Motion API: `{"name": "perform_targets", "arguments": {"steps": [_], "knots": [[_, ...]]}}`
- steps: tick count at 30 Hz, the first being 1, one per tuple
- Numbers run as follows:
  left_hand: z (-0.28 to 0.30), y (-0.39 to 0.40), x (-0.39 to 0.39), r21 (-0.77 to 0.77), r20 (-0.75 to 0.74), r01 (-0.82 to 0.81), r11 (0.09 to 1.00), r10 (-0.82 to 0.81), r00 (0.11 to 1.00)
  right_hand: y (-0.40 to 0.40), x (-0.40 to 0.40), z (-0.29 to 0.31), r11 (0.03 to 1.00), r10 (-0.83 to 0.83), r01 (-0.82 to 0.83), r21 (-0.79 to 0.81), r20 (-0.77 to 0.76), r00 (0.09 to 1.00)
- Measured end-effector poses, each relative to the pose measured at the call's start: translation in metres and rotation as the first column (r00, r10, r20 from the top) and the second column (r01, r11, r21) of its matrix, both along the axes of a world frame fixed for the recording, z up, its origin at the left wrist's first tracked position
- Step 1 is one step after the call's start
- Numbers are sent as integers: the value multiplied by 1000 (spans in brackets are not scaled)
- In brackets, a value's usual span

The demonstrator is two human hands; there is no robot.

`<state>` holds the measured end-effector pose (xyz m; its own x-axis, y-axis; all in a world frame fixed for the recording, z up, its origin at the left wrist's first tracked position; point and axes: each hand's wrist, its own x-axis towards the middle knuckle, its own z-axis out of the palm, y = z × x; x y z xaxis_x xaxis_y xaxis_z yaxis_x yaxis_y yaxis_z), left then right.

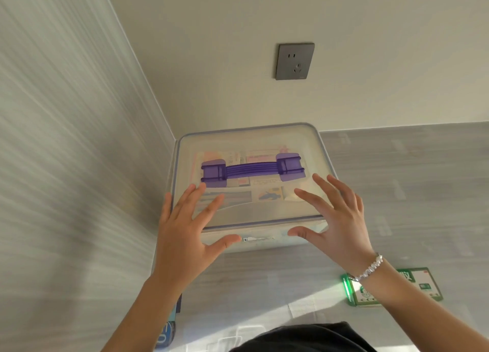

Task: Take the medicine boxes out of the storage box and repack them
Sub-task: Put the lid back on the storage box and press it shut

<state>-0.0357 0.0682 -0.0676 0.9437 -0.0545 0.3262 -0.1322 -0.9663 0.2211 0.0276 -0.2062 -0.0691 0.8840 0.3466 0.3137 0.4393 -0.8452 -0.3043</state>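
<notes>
A translucent storage box [264, 242] stands in the corner of the grey table, its lid [301, 140] on, with a purple carrying handle [252, 169] across the top. Medicine boxes show faintly through the lid. My left hand [185, 232] hovers spread at the box's front left corner, thumb by the front wall. My right hand [336, 219], a bead bracelet on the wrist, is spread at the front right corner. Both hands hold nothing. A green and white medicine box [428, 285] lies flat on the table to the right, partly behind my right forearm.
Walls close in behind and to the left of the box, with a grey power socket [294, 61] on the back wall. A blue box [166, 335] lies at the table's left edge near my left arm. The grey table [410, 179] stretches out to the right.
</notes>
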Motion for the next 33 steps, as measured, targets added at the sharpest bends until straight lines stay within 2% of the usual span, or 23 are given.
{"name": "perform_targets", "arguments": {"steps": [3,6,9,14,17,20,28,33], "knots": [[11,-7,7,-69,-71,24,997,-29,997,2,2,12,999,9,-11,-43,-40,999],[23,-12,29,-94,-177,53,994,-69,982,12,14,25,985,10,-20,-172,-59,998],[29,-12,72,-122,-268,38,992,-70,961,31,46,34,982,25,-59,-182,-184,983],[31,1,158,15,-366,-75,997,76,928,68,124,34,976,28,-86,-199,-277,960],[35,1,185,93,-371,-69,993,99,923,85,160,35,962,-1,-73,-261,-271,963],[38,-1,189,73,-352,-76,994,97,931,94,171,39,947,1,-77,-313,-236,972],[34,-1,193,138,-342,-65,988,109,933,96,173,38,942,6,-83,-325,-229,973],[34,-1,194,125,-358,-64,990,106,928,95,176,35,945,14,-91,-314,-238,971]]}}
